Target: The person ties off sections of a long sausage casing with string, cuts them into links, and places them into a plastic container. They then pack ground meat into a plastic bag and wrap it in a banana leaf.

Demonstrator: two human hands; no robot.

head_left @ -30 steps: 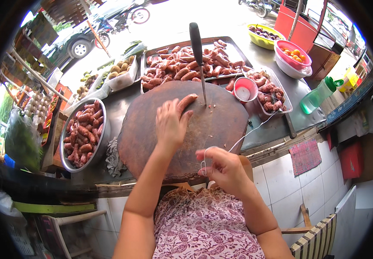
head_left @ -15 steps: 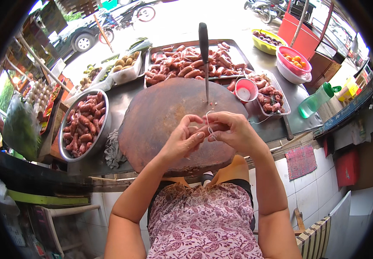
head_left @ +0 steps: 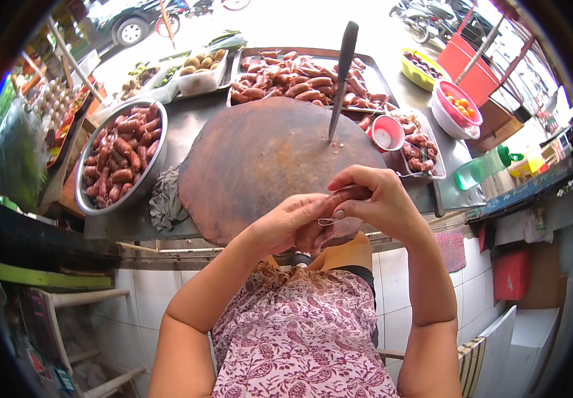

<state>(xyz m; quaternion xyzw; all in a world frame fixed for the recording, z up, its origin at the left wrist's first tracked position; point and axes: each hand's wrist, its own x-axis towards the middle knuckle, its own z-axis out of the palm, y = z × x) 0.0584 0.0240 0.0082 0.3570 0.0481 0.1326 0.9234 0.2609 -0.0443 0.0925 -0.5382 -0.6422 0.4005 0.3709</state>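
Note:
Over the near right edge of the round wooden chopping block, both hands are closed on reddish sausage. My right hand pinches one link between thumb and fingers. My left hand is wrapped round the lower part, which bulges below its fingers. A thin white string loops out between the two hands. Beyond them a black-handled knife stands upright, tip in the block. Just right of it is a small red cup, white inside, tilted against a tub of sausages.
A metal basin of sausages stands left, with a grey rag beside it. Behind the block lies a metal tray of sausages. Produce tubs are at the back left. A pink bowl and green bottle stand right.
My hands have shifted slightly right and lower, toward the block's near edge. The right hand now lifts its link higher, and the string loop sits lower between the hands. The view has tilted.

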